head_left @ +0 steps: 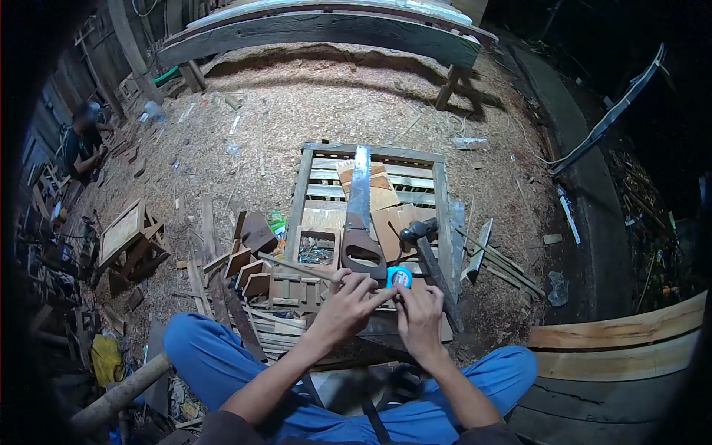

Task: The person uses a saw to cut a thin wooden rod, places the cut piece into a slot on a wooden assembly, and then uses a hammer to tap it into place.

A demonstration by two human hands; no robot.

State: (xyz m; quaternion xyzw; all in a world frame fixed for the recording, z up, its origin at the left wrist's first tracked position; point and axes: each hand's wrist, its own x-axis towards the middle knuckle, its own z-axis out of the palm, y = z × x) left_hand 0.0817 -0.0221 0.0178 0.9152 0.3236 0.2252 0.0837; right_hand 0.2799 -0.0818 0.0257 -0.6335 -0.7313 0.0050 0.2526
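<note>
My left hand (pixel 347 307) is closed around a thin wooden stick (pixel 293 265), which points out to the left. Its index finger reaches across toward my right hand (pixel 420 315). The right fingers are bent and pinched at the lower edge of a light-blue tape measure (pixel 399 277), partly covering it. Just beyond lies a handsaw (pixel 360 196), its wooden handle nearest me and its blade pointing away. A dark-headed hammer (pixel 420 231) rests to the right of the saw.
A slatted wooden frame (pixel 443 185) carries the tools and board pieces. Wood offcuts (pixel 256 284) are piled at left, near a small wooden stool (pixel 122 233). Long planks (pixel 615 326) lie at right. A heavy bench (pixel 319 38) stands across the back. Another person (pixel 83 148) sits far left.
</note>
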